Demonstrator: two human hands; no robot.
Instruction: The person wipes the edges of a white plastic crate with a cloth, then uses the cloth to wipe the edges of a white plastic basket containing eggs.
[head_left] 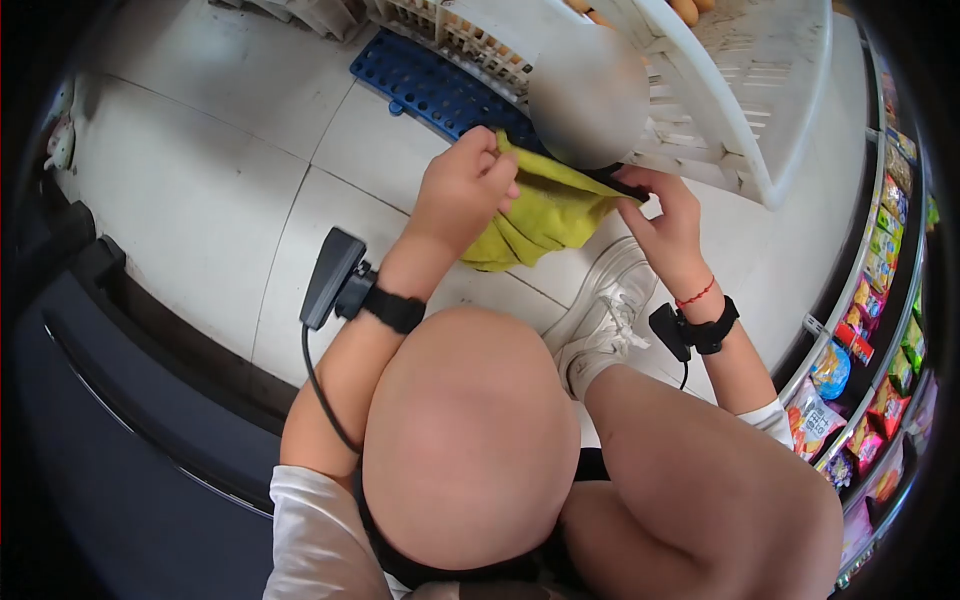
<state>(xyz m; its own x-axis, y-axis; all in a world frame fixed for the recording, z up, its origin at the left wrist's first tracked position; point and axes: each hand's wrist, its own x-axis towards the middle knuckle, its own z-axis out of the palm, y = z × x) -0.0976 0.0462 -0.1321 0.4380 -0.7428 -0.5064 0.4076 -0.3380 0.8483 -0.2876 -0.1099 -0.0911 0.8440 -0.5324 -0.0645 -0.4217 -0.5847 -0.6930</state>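
Note:
A yellow-green cloth (545,215) with a dark edge hangs in folds between my hands, above the tiled floor and in front of my white shoe (605,305). My left hand (465,188) pinches its upper left corner between thumb and fingers. At the other end, my right hand (668,222) grips the dark edge between thumb and forefinger. A round blurred patch covers part of the view just behind the cloth, so what lies there is hidden. Both wrists carry black strapped devices with cables.
A blue perforated plastic panel (425,80) lies on the floor beyond the cloth, beside a cream slatted crate (480,45). To the right stands a white plastic basket (745,150) with brownish round items. Shelves of snack packets (870,320) line the right; a dark cabinet (120,430) stands left.

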